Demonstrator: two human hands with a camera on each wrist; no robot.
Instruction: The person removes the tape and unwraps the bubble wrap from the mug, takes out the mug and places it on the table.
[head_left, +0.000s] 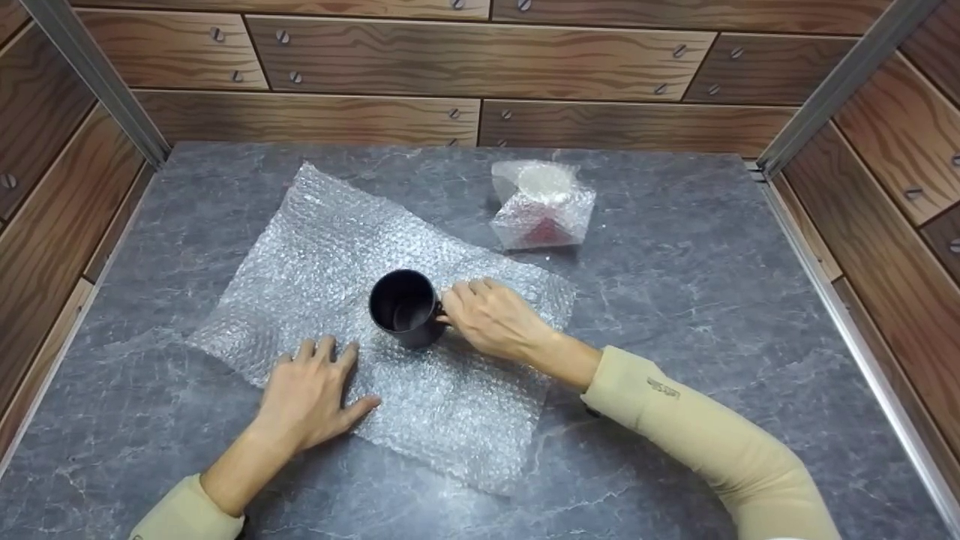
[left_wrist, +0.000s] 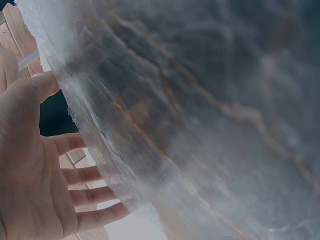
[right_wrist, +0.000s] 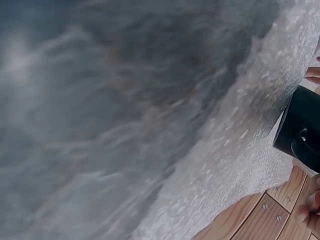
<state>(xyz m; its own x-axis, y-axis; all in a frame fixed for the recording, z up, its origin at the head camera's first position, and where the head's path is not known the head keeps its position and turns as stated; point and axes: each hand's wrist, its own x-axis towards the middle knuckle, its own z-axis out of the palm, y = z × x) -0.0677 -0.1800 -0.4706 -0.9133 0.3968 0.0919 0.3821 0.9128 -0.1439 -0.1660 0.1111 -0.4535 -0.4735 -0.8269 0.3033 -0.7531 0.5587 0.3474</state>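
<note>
A black mug (head_left: 405, 307) stands upright on a sheet of bubble wrap (head_left: 300, 247), its mouth facing up. My right hand (head_left: 491, 315) is at the mug's right side, fingers curled at the handle. In the right wrist view, the mug (right_wrist: 300, 120) shows its handle side, with fingertips (right_wrist: 312, 205) close by at the frame's edge. My left hand (head_left: 307, 397) rests with spread fingers on the sheet's near left edge. The left wrist view shows that hand (left_wrist: 40, 165) with its fingers extended over the wrap's edge.
Behind the sheet, to the right, sits a bundle in bubble wrap (head_left: 544, 206) with something red and a pale round top inside. The grey marbled table (head_left: 675, 300) is bordered by wood-patterned panels (head_left: 480, 64) and metal rails (head_left: 855, 330).
</note>
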